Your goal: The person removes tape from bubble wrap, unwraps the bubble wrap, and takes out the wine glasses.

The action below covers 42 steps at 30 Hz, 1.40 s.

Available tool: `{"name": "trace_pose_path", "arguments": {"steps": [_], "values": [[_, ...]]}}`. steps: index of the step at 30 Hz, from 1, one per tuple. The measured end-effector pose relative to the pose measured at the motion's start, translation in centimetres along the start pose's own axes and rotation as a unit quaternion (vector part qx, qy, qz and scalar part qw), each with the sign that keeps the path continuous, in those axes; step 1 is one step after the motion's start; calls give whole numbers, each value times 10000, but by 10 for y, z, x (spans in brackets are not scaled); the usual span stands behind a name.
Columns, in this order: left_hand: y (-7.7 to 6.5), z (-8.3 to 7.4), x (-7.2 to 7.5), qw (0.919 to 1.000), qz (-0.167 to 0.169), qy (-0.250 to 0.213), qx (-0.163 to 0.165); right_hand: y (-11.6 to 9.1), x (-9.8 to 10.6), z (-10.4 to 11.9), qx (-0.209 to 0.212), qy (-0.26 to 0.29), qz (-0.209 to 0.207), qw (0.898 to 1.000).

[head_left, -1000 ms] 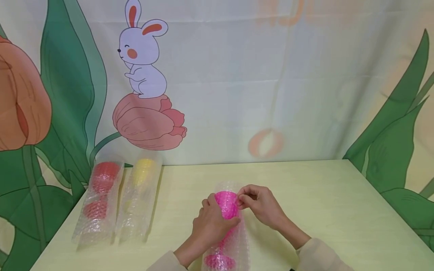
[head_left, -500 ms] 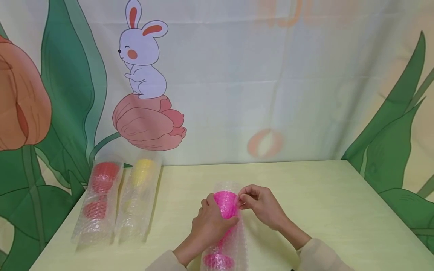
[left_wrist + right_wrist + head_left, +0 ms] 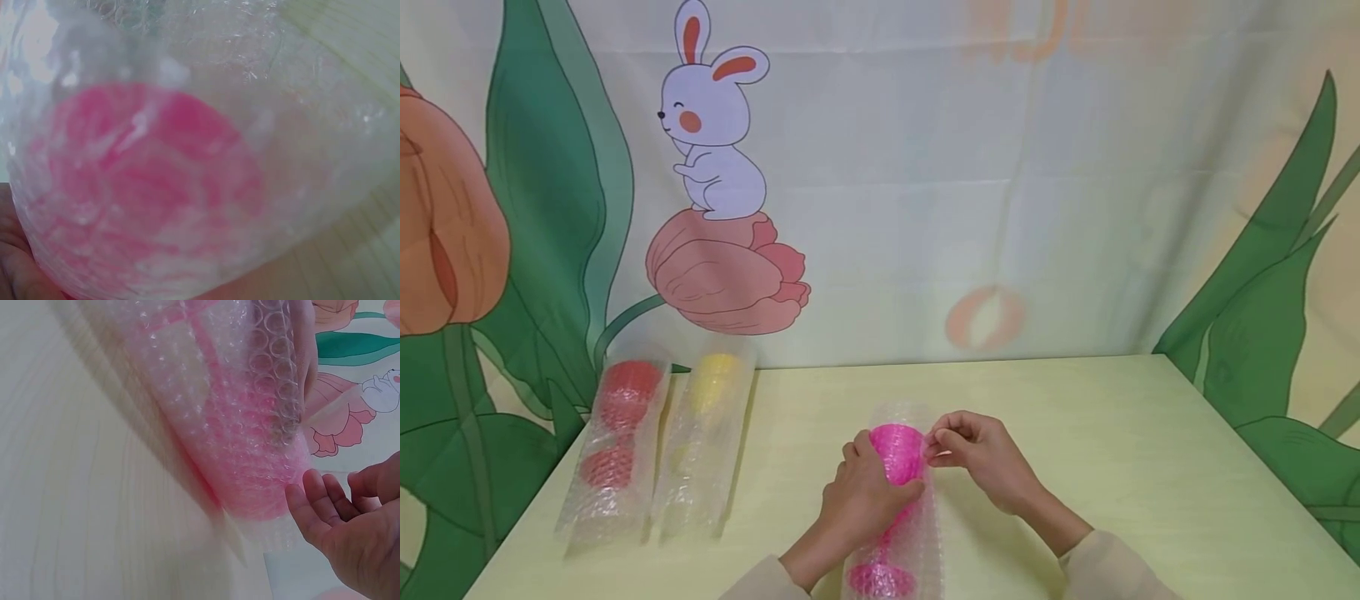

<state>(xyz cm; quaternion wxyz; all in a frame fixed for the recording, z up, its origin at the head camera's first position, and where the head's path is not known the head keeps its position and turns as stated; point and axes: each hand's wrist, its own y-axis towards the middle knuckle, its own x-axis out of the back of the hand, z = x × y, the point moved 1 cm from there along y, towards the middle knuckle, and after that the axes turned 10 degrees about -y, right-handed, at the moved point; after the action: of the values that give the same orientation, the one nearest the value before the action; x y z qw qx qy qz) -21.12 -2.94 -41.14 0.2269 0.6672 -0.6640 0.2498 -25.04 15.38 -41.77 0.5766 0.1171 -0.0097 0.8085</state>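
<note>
A pink goblet (image 3: 898,454) lies rolled in clear bubble wrap (image 3: 928,533) near the table's front, its bowl pointing away from me. My left hand (image 3: 861,492) grips the wrapped bowl from the left, fingers over the far side and thumb across the near side. At the bowl's right side, my right hand (image 3: 988,458) pinches at the wrap with thumb and forefinger; what exactly lies between the tips is too small to tell. The left wrist view looks onto the wrapped pink goblet (image 3: 156,156) up close. In the right wrist view, fingertips (image 3: 297,497) meet the wrap beside the rim.
On the table's left side lie a wrapped red goblet (image 3: 628,392) and a wrapped yellow goblet (image 3: 717,383), side by side. Behind the pale wooden table (image 3: 1075,433) hangs a printed cloth (image 3: 880,167) with a rabbit and tulips.
Both hands keep their places on the wrapped pink goblet. The goblet's foot has shifted very slightly left, and the head view has drifted a little.
</note>
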Motion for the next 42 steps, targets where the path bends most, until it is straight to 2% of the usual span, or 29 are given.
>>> {"name": "trace_pose_path", "arguments": {"steps": [15, 42], "values": [[1, -1, 1, 9999, 59, -80, 23, -3, 1, -1, 134, 247, -20, 9996], [3, -1, 1, 9993, 30, -219, 303, -15, 24, -3, -151, 508, -292, 9982]]}}
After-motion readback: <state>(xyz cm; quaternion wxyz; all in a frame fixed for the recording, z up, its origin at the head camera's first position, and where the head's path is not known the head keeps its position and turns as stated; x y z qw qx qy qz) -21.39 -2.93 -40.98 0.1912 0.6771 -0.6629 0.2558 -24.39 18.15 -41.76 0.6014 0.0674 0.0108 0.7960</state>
